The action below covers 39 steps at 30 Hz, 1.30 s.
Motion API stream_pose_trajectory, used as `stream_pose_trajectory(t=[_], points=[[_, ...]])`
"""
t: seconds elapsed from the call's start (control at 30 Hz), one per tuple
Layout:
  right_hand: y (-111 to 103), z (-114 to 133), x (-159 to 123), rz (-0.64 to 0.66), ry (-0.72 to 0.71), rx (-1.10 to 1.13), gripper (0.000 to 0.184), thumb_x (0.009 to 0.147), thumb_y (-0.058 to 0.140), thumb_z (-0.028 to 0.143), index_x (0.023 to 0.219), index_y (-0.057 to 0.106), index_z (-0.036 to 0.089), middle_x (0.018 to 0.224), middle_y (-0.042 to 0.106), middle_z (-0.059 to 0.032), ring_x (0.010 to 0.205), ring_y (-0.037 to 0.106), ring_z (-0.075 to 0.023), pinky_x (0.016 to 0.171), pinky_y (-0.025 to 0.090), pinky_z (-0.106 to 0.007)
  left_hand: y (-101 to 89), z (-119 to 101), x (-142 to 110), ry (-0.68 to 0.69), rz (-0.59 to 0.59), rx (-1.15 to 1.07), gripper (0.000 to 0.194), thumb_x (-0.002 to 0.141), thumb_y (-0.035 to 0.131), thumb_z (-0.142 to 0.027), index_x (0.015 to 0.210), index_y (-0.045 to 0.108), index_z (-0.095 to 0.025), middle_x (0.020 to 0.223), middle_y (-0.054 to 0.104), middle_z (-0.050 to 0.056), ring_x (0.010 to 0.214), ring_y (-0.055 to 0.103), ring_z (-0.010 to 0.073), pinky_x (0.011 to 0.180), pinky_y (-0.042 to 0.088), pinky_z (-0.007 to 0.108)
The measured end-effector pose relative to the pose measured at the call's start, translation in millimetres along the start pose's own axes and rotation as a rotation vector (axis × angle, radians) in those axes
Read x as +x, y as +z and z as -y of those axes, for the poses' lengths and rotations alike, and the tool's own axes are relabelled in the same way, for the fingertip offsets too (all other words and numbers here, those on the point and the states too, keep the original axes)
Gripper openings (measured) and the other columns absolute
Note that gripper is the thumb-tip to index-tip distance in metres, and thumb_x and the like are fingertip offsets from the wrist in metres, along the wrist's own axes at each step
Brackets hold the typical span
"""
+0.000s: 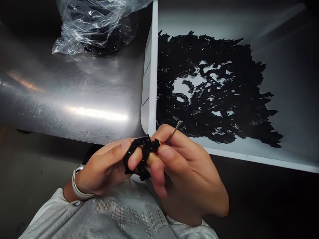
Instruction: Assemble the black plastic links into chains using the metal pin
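Note:
Both my hands are together low in the head view, just in front of my grey shirt. My left hand [104,166] pinches a small black plastic part [141,156] between thumb and fingers. My right hand [184,172] is closed on a thin metal pin-like tool [175,128] whose tip sticks up past my fingers, and its fingers also touch the black part. A white band sits on my left wrist.
A white tray [151,83] to the right holds a big spread of several small black plastic parts [224,96]. A shiny metal table surface [74,86] lies to the left. A clear plastic bag [97,26] with more black parts rests at its far side.

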State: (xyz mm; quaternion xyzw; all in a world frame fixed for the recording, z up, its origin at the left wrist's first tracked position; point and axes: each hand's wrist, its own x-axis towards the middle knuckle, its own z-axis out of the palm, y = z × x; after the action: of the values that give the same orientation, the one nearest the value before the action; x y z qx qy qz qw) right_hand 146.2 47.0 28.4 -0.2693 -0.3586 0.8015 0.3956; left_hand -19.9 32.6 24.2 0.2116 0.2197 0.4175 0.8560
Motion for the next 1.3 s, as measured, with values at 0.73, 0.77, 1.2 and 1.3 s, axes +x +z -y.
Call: stream_pose_trajectory(t=[0.73, 0.77, 1.2, 1.3], points=[[14.0, -16.6, 4.1, -0.071, 0.061, 0.060, 0.021, 0.101, 0.070, 0.030, 0.085, 0.061, 0.020, 0.068, 0.070, 0.0057, 0.045, 0.061, -0.0018, 0.052, 0.054, -0.011, -15.1, -0.3, -9.3, -0.116, 0.022, -0.213, 0.045, 0.090, 0.076, -0.045, 0.067, 0.046, -0.019, 0.076, 0.057, 0.000, 0.070, 0.063, 0.0148, 0.071, 0.044, 0.026], [13.5, -17.2, 4.3, -0.070, 0.058, 0.070, 0.021, 0.101, 0.071, 0.030, 0.085, 0.061, 0.020, 0.069, 0.070, 0.0053, 0.045, 0.061, -0.0021, 0.052, 0.054, -0.012, -16.0, -0.6, -9.7, -0.114, 0.023, -0.215, 0.045, 0.090, 0.076, -0.044, 0.067, 0.047, -0.019, 0.076, 0.058, 0.000, 0.070, 0.063, 0.0148, 0.070, 0.044, 0.026], [25.5, -13.6, 17.4, -0.135, 0.056, -0.149, 0.034, 0.094, 0.077, 0.048, 0.097, 0.052, 0.025, 0.057, 0.065, 0.0084, 0.036, 0.050, -0.0053, 0.041, 0.045, -0.015, -25.8, -0.4, -13.8, 0.033, 0.077, -0.067, 0.044, 0.101, 0.060, -0.049, 0.070, 0.055, -0.019, 0.066, 0.066, 0.004, 0.073, 0.070, 0.0204, 0.073, 0.047, 0.029], [25.6, -14.1, 20.2, -0.105, 0.063, -0.123, 0.028, 0.097, 0.075, 0.039, 0.091, 0.053, 0.023, 0.056, 0.066, 0.0064, 0.035, 0.049, -0.0035, 0.039, 0.041, -0.013, -25.5, 0.6, -14.2, 0.067, 0.093, -0.032, 0.042, 0.103, 0.057, -0.049, 0.072, 0.056, -0.019, 0.067, 0.069, 0.005, 0.079, 0.073, 0.0231, 0.076, 0.050, 0.031]])
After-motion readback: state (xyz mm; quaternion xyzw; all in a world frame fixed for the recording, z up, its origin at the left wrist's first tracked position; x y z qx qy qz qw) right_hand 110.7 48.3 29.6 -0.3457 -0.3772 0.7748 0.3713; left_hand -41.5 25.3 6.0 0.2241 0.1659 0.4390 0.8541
